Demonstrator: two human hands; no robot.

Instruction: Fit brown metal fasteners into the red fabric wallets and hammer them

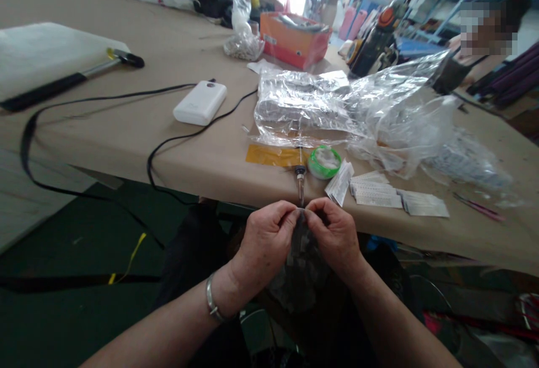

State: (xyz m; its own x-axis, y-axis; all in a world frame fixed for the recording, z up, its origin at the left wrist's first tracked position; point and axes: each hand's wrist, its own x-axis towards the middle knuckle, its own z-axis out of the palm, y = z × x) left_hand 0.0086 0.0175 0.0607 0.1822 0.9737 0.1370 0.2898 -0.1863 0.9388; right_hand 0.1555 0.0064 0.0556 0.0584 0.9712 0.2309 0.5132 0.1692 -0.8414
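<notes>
Brown table is spreading beyond the left hand and right hand; their fingertips are pinching a tiny, unclear piece by the near end of the rod.

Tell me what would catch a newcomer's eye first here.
Likely the crumpled, glossy clear plastic wrapping, spread across the brown-covered table and catching the light. Behind it stands the orange-red rectangular box. At the near edge, the bare left hand and bare right hand pinch close together, with a green-rimmed round container beyond them.
</notes>
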